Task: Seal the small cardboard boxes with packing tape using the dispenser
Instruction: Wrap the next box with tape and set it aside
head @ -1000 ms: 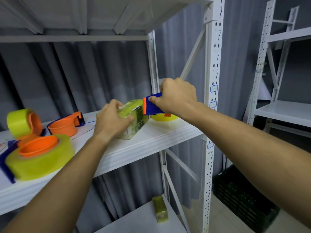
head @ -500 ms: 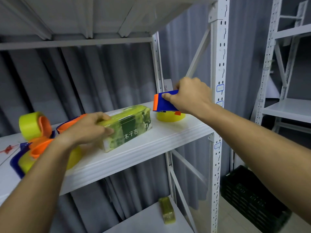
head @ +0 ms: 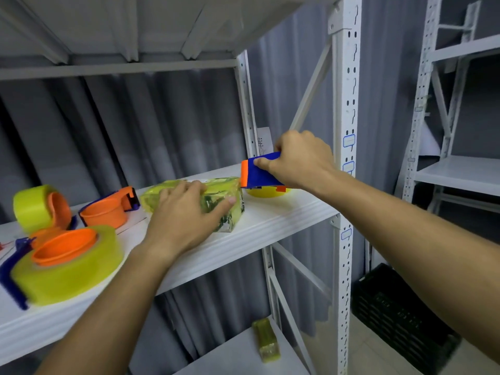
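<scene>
A small box (head: 228,212) wrapped in yellowish tape lies on the white shelf (head: 270,220). My left hand (head: 186,212) lies over its top with fingers spread and the thumb on the near side. My right hand (head: 300,161) grips a blue and orange tape dispenser (head: 257,171) with a yellow roll under it, held at the box's right end. Whether tape joins the dispenser to the box cannot be made out.
Left on the shelf sit a large yellow tape roll (head: 67,263), another roll (head: 35,207) and an orange and blue dispenser (head: 108,209). Another taped box (head: 266,339) lies on the lower shelf. A black crate (head: 400,318) stands on the floor; shelf uprights (head: 347,158) rise beside my right hand.
My left hand slid rightward along the top of the box toward the dispenser. The box has turned slightly on the shelf. My right hand still holds the dispenser at the box's right end.
</scene>
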{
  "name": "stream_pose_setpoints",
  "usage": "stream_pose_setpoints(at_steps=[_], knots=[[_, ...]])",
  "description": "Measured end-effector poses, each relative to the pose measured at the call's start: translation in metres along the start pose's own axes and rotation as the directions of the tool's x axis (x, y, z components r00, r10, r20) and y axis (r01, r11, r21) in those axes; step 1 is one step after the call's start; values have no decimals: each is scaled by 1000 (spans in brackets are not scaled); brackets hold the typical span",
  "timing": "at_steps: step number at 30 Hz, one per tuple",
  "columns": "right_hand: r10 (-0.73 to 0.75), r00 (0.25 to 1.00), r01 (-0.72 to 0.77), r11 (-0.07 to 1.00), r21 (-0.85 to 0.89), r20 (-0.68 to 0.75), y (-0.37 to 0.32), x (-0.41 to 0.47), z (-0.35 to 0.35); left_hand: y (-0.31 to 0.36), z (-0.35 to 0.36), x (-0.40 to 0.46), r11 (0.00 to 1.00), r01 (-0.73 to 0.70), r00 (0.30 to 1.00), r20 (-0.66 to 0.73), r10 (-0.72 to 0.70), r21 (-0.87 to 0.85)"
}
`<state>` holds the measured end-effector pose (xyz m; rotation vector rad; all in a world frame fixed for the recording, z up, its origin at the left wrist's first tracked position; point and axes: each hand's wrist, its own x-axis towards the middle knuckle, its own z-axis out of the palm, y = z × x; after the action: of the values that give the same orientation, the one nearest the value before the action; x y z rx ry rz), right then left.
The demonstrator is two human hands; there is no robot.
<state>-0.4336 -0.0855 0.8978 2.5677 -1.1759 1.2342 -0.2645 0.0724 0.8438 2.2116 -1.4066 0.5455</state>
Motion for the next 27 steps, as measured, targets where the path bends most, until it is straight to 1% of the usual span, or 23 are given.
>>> stream_pose_setpoints(at_steps=[2,4,6,10,14,18,21,22,23,25,27], knots=[[-2,1000,2,1000,6,-6,1,1,0,2,5,6,999,38,999,26,-38,31],[6,1000,-6,999,31,-6,4,1,0,-1,7,14,1000,26,999,19,-26,-9],[32,999,-30,995,97,-17,9,3,-3,-8,9,22,993,17,1000,27,-14,-116],[83,996,-72,963,260,-32,23,6,-10,-19,18,26,945,18,1000,28,-10,-328],[48,999,-45,945,325,0,26,5,-16,-23,25,30,918,9,999,-27,-22,-398],[-4,998,-19,911,412,55,22,2,-19,-28,19,36,872,48,999,42,-31,-486],[-33,997,-3,902,433,76,17,0,-20,-26,12,37,853,49,997,80,-9,-520],[-43,996,3,896,444,79,15,0,-20,-24,10,37,827,52,998,64,-19,-560],[-54,995,9,886,463,85,14,0,-20,-22,7,36,779,59,998,32,-49,-624],[-81,991,18,856,516,102,10,0,-20,-17,-2,35,627,82,989,-15,-149,-775],[-95,989,15,824,566,113,7,0,-21,-13,-10,35,443,124,979,37,-200,-888]])
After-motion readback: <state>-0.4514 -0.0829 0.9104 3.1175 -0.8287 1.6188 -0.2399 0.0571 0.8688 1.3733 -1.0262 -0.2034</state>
